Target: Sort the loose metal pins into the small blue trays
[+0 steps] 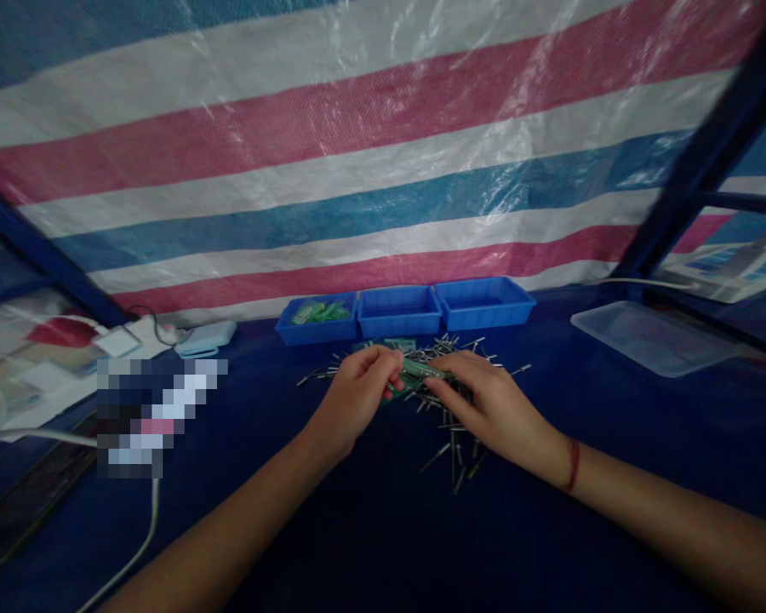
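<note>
Between my two hands is a small green packet (421, 369). My left hand (367, 387) is closed on its left end, with thumb and fingers pressed together. The fingers of my right hand (478, 396) pinch its right end. Under and around the hands lies a loose pile of thin metal pieces (453, 434), like rivets, spread on the dark blue surface. More green plastic shows just below the packet, partly hidden by my hands. Behind the pile, the left blue tray (282, 326) holds several green packets (322, 312).
Two more blue trays, the middle one (399, 323) and the right one (488, 317), stand beside it. A clear plastic lid (657, 338) lies right. Left are a light blue folded item (205, 339), a phone (35, 489) and a white cable (155, 519). Striped sheeting (357, 153) hangs behind.
</note>
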### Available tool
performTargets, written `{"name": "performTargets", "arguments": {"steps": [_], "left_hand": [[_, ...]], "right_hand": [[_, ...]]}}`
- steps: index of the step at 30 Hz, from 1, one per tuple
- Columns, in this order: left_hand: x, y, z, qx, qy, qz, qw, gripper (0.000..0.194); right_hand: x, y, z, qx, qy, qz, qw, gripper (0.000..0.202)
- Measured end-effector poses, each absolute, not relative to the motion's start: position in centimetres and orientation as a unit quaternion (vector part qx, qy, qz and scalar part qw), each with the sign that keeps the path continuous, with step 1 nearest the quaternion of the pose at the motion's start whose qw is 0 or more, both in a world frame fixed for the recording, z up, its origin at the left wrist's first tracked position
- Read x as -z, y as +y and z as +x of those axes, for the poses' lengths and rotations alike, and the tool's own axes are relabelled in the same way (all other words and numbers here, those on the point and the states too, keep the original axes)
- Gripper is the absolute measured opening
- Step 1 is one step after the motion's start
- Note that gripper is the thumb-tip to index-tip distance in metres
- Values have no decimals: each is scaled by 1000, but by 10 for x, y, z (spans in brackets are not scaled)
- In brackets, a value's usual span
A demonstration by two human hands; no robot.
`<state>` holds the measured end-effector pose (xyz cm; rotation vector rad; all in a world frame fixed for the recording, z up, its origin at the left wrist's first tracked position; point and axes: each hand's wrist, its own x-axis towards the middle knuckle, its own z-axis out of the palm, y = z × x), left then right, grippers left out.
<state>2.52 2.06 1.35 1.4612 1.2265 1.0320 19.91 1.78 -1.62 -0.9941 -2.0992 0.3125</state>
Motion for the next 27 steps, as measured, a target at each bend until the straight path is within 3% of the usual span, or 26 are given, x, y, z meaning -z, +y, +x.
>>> {"name": "performTargets", "arguments": {"steps": [4,6,9,14,19,21,23,27], "left_hand": [[-11,19,24,-431,505,648,373,24],[-9,18,23,-411,494,682,349,33],[-4,19,23,-363,438,718,400,27],[1,18,27,-388,440,676,446,16],[1,16,30,-392,444,564,575,26],[-1,16,32,-405,432,464,659,37],[-3,16,33,-402,416,389,717,34],[-3,14,35,-388,388,419,724,29]], "right_hand": [[13,20,201,-212,-777,-424,414,19],[12,20,202,-264,-764,-416,417,20],[13,18,202,-315,-759,-391,414,18],[17,17,199,-351,-734,-380,440,14],[11,17,202,-224,-758,-367,490,3],[8,17,206,-152,-780,-341,502,9],[5,16,209,-103,-793,-322,507,14],[4,15,211,-67,-807,-304,502,21]]}}
